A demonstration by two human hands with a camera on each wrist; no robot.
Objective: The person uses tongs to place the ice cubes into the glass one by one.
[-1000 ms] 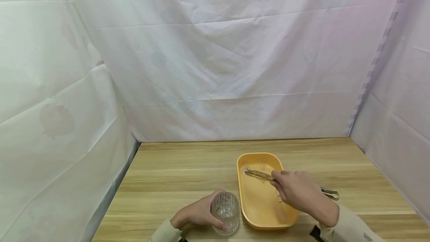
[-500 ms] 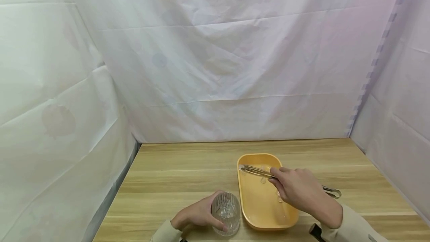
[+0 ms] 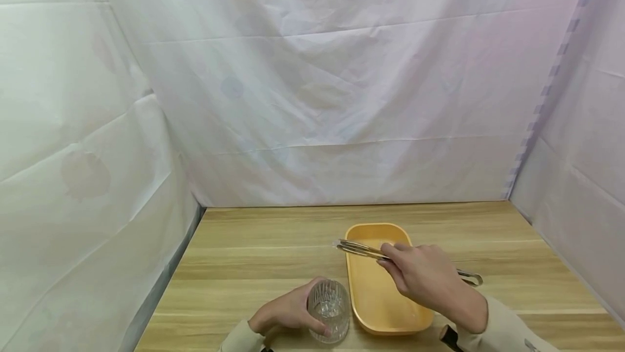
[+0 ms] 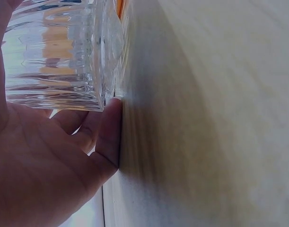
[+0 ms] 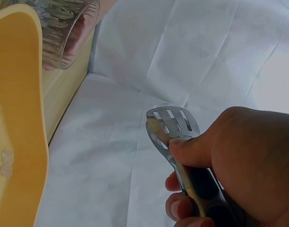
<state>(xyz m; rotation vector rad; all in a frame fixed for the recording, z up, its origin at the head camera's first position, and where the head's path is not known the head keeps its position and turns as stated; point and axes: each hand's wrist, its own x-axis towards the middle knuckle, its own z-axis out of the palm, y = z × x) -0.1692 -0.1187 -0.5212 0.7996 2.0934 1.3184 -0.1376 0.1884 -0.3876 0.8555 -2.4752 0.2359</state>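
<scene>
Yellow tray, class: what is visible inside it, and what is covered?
Small clear pieces show in the yellow tray in the right wrist view. In the head view, the right hand and tongs cover part of its interior; what lies behind them is hidden.

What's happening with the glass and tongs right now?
A person is working with both hands. The left hand holds a clear, ribbed glass tumbler beside a yellow, rounded rectangular tray. The right hand grips slotted silver metal tongs, their tips just past the tray's left edge, with what looks like a small clear piece between them. More small, clear pieces lie in the tray.
</scene>
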